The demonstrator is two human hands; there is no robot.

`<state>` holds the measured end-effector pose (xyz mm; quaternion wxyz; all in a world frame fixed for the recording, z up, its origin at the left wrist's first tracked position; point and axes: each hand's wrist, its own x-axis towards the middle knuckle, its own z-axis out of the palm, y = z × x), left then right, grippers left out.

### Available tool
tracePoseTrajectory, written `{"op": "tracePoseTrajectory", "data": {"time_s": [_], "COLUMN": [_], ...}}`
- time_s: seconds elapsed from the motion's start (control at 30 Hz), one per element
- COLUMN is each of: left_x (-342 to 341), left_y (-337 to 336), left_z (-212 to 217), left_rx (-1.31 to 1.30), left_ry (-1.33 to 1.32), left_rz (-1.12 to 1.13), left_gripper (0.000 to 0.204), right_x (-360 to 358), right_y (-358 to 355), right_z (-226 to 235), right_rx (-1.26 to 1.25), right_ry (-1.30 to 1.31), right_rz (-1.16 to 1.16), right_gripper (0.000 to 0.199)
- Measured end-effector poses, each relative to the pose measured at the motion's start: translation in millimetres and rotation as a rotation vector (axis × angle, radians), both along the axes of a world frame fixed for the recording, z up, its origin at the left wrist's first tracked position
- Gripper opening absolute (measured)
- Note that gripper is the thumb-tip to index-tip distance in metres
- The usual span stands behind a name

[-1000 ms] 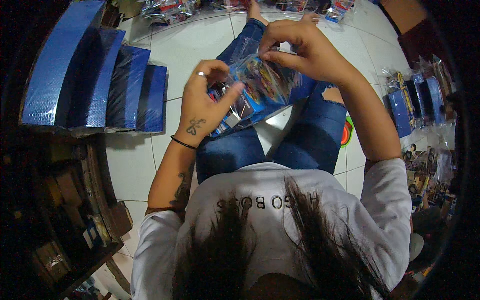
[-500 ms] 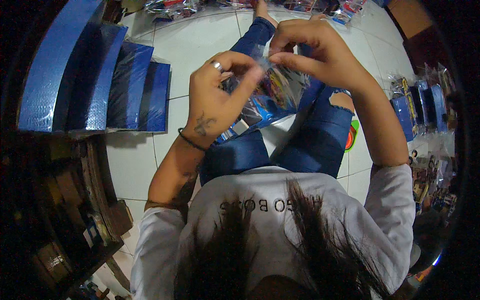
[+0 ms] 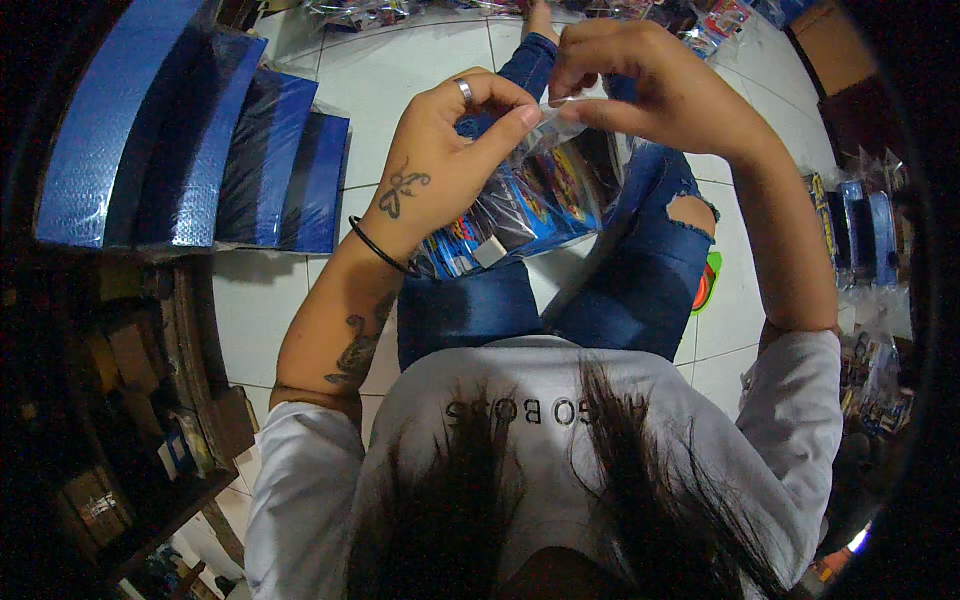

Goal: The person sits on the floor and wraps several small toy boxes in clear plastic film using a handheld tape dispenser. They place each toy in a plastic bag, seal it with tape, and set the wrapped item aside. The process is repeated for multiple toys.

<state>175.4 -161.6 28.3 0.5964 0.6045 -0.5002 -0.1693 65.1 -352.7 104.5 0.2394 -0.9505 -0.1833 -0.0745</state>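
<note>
A clear plastic bag [image 3: 545,205] holding colourful printed packets rests across my thighs, its gathered top raised between my hands. My left hand [image 3: 455,150] pinches the gathered plastic between thumb and forefinger. Just to its right, my right hand [image 3: 640,95] has its thumb and curled fingers closed on the same bunched plastic. The two sets of fingertips are almost touching. Below them the packets, mostly blue with bright pictures, show through the film. Part of the bag's left side is hidden behind my left hand.
Blue film-wrapped boxes [image 3: 190,140] stand in a row at left, above dark wooden shelving [image 3: 180,370]. More wrapped packs [image 3: 865,235] are at right. Bagged goods [image 3: 715,25] line the far floor. A green and red round object [image 3: 708,283] lies beside my right leg.
My left hand has shifted slightly up and turned, showing more of its back. The bag's packets have come into clearer view. Both hands still pinch the plastic.
</note>
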Motion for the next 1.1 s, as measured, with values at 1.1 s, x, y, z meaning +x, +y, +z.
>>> {"op": "tracePoseTrajectory", "data": {"time_s": [1.1], "left_x": [16.0], "left_y": [2.6], "left_z": [32.1], "left_rx": [0.062], "left_ry": [-0.332], "left_rz": [0.068], "left_gripper": [0.025], "right_x": [1.4], "right_y": [-11.6], "right_z": [-10.3], "right_rx": [-0.052], "right_ry": [-0.083], "right_rz": [0.019], "right_gripper": [0.016]}}
